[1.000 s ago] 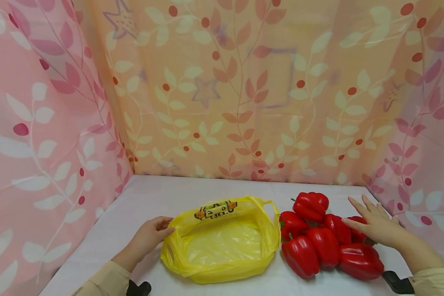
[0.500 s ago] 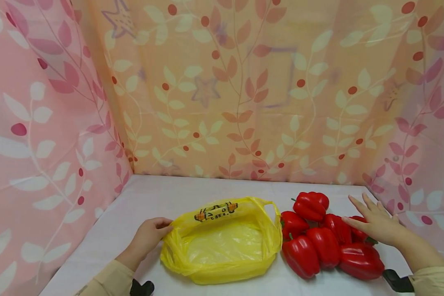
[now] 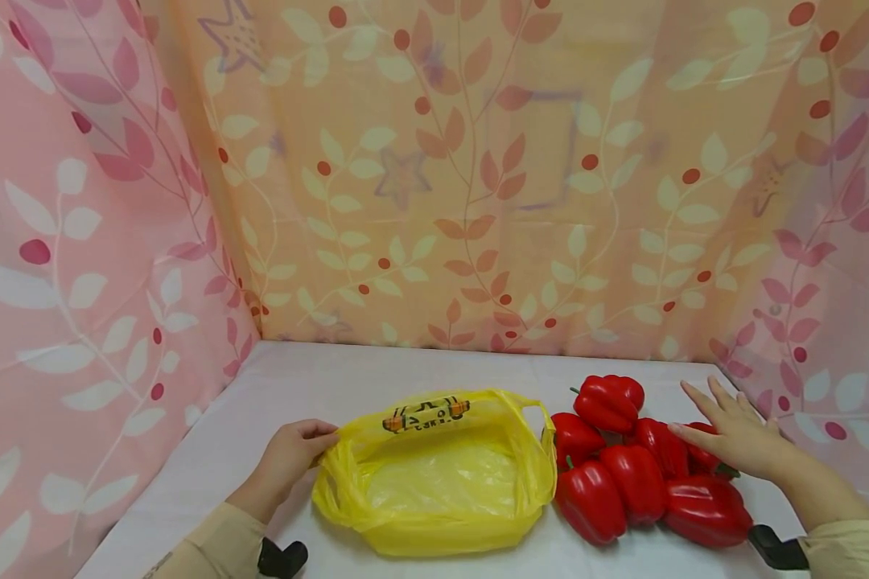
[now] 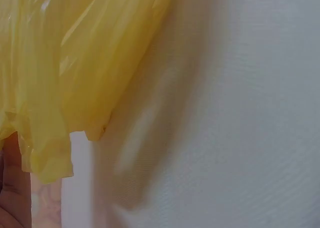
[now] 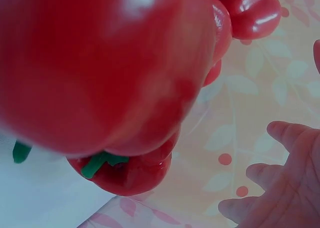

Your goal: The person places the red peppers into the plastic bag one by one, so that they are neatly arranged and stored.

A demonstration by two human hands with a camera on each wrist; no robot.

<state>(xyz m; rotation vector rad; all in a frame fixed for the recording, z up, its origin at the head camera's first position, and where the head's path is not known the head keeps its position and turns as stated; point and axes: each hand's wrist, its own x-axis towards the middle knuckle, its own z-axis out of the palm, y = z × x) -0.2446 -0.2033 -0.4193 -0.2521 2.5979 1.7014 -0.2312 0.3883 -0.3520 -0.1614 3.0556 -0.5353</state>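
The yellow bag (image 3: 442, 537) lies with its mouth open on the table (image 3: 398, 367). At the bag's left edge, the left hand (image 3: 290, 460) pinches the plastic between thumb and fingers. Just right of the bag, seven red peppers (image 3: 633, 484) lie clustered. The right hand (image 3: 746, 438), fingers spread wide and holding nothing, is over the peppers' end farthest from the bag.

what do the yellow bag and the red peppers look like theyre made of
Yellow bag: thin, slightly glossy plastic film; it is creased and translucent. Red peppers: smooth, glossy skin with bright highlights; perhaps plastic or foam, though real ones could look alike.
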